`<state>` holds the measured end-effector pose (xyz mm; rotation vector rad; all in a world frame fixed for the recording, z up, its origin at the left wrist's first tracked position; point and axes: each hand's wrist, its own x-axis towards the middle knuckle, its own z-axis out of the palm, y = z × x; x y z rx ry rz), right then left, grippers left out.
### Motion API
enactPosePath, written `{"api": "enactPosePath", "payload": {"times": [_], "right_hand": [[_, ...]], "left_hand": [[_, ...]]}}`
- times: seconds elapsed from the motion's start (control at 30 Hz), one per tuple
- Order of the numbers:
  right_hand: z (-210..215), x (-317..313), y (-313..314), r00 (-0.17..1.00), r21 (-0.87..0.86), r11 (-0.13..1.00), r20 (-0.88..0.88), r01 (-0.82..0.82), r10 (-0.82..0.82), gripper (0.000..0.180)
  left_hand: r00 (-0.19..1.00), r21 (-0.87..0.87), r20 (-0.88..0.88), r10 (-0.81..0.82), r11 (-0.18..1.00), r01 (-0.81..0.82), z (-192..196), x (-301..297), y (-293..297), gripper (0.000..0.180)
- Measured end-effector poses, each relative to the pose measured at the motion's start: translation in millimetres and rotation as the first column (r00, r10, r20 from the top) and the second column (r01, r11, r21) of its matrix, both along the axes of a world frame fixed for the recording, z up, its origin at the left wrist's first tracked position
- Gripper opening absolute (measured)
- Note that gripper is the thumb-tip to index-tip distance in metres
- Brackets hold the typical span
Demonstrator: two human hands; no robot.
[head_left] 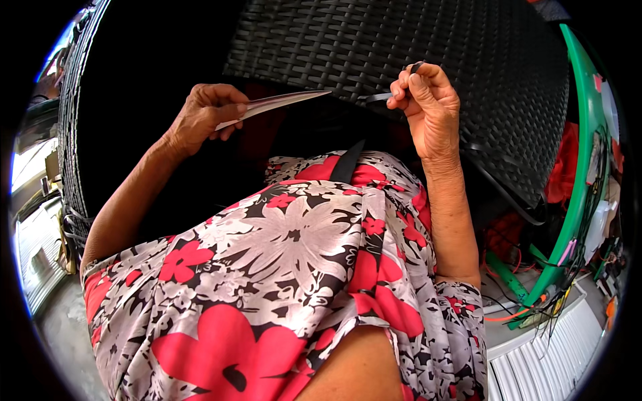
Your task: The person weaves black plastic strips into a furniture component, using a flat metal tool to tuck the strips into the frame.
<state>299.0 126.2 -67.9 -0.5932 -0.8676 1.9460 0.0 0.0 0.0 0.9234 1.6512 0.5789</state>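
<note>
Left hand: the left hand [204, 115] is closed, thumb over curled fingers, gripping the pale blade near its wide end; the wrist bends inward, toward the middle of the view.
Pale blade: the pale blade [287, 100], a slim, flat, tapering thing, sticks out of the left fist toward the right; its point stops short of the other fingers. What it is made of, I cannot tell.
Right hand: the right hand [431, 110] is raised, palm side partly showing, with thumb and forefinger pinched together on the narrow strip and the other fingers curled.
Narrow strip: the narrow strip [378, 97] shows as a greyish end poking out to the left of the right fingers, with a darker piece at the fingertips; whether the two are one length, I cannot tell.
Woven panel: the woven panel [374, 47], black and basket-patterned, fills the top behind both hands and slopes down to the right.
Floral garment: the floral garment [294, 254], with red, white and black blooms, covers the person's body below the hands.
Dark pointed piece: the dark pointed piece [346, 166] stands out against the garment, below and between the hands.
Right side: a green frame [588, 107] curves down beside red cloth [562, 170], and an orange cord [511, 316] lies near its foot.
Lower left: grey floor [60, 337].
</note>
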Motion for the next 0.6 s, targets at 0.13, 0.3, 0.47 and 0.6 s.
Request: {"api": "enactPosePath", "payload": {"times": [0.13, 0.3, 0.47, 0.6], "right_hand": [[-2.7, 9.6, 4.5, 0.999, -0.068, 0.998, 0.035, 0.010, -0.008, 0.012], [-3.2, 16.0, 7.3, 0.999, -0.095, 0.995, 0.046, 0.013, -0.008, 0.013], [-6.4, 15.3, 7.8, 1.000, -0.096, 0.995, 0.015, -0.009, 0.010, 0.012], [-7.7, 16.5, 8.6, 1.000, -0.097, 0.995, -0.005, -0.017, 0.017, 0.012]], "left_hand": [[0.996, 0.011, 0.045, 0.073, 0.997, -0.073, -2.9, 18.0, -1.2, 0.013], [0.995, -0.009, -0.012, 0.095, 0.995, -0.095, 5.5, 33.3, -1.3, 0.012], [0.985, -0.049, 0.006, 0.170, 0.984, -0.169, 10.7, 39.2, -12.2, 0.011], [0.971, -0.105, 0.026, 0.236, 0.967, -0.232, 14.3, 48.4, -14.4, 0.010]]}}
